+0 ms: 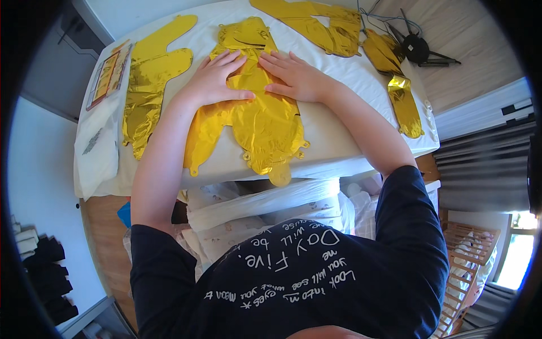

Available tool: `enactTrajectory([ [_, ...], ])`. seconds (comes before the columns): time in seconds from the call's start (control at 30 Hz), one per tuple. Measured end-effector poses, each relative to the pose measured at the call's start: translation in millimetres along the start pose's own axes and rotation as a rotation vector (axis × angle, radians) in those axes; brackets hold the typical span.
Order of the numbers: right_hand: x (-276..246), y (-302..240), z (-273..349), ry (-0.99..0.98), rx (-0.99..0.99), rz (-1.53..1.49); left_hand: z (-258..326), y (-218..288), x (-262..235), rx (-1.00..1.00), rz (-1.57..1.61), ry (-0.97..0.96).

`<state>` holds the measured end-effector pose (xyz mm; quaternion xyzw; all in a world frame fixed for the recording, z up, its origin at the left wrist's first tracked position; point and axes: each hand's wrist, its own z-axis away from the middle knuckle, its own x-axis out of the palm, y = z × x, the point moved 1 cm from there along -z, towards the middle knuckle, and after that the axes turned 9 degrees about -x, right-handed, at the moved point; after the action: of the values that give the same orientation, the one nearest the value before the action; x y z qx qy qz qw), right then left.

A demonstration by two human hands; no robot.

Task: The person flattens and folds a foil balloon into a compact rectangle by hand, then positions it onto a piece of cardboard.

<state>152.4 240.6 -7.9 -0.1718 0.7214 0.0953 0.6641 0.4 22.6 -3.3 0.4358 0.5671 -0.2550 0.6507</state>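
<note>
A flat gold foil balloon [265, 133] lies on the white-covered table in front of me, its shiny skin creased and its tabbed end pointing toward me. My left hand [217, 82] rests on its left side, palm down with fingers spread. Over its right side my right hand [296, 76] lies flat in the same way, thumb toward the left one. Neither hand grips anything; part of the foil is hidden under both palms. Another gold foil balloon [152, 73] lies to the left of my left forearm.
More gold foil balloons [322, 28] are spread at the far right, with a narrow foil piece [405, 107] near the right edge. A black router-like device [416, 49] with cables stands beyond them. At left are a printed package [110, 70] and a clear plastic bag [97, 147].
</note>
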Motion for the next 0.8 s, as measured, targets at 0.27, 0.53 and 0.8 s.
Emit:
enactTrajectory([
  [0.27, -2.7, -6.8, 0.3, -0.018, 0.013, 0.047, 1.0, 1.0, -0.8, -0.01, -0.005, -0.018],
  [0.53, -3.0, -5.6, -2.1, -0.026, 0.012, 0.064, 1.8, 3.3, -4.7, 0.003, -0.031, -0.008],
  [0.8, 3.2, 24.1, -12.7, 0.269, 0.16, -0.429, 2.5, 8.7, -5.0, 0.012, -0.04, -0.004],
])
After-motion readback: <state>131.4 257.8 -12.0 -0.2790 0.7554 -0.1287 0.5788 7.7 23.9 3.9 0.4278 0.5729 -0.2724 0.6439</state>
